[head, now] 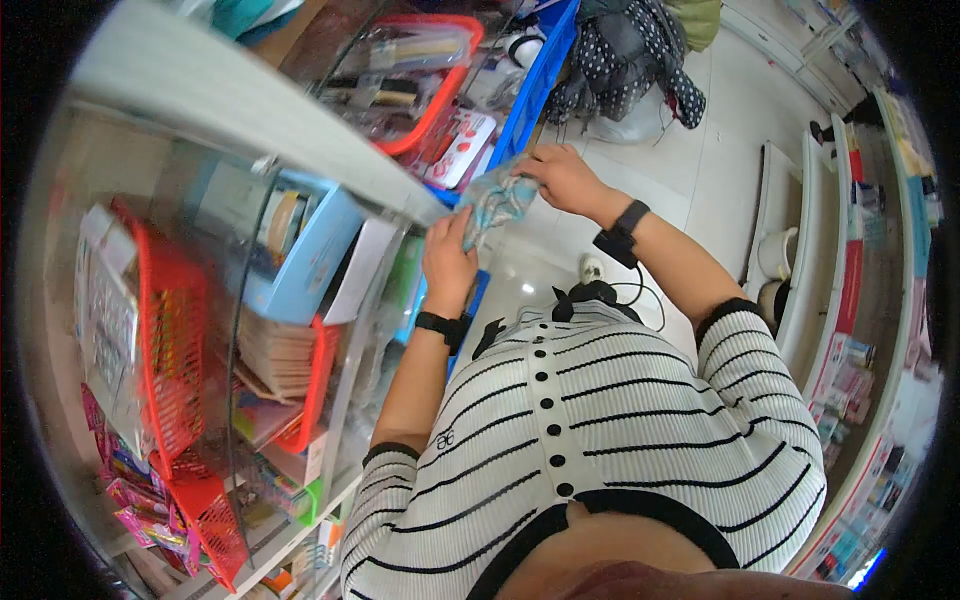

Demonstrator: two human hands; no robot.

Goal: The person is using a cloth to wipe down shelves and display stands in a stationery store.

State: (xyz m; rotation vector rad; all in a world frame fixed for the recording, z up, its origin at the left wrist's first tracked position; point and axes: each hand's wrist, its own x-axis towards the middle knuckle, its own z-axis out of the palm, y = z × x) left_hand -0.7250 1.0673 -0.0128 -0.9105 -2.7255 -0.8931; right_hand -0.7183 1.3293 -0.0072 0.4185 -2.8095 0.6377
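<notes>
A light-blue and grey patterned item in clear plastic wrapping (498,201) is stretched between both hands. It looks like folded cloth, though blur hides what it is exactly. My left hand (450,259) grips its lower left end, fingers curled over the edge. At the upper right end, my right hand (562,176) pinches the wrapping. Just beyond the item stands a blue plastic crate (536,94). In and above it are a red plastic basket (450,90) of packaged goods and a white card with red prints (466,150).
Left is a glass display case holding a red mesh basket (174,330), a light-blue box (300,262) and a stack of brown paper items (277,358). A white post (300,112) stands near my left hand. Dotted dark clothing (622,64) lies ahead; white shelving (814,225) runs along the right.
</notes>
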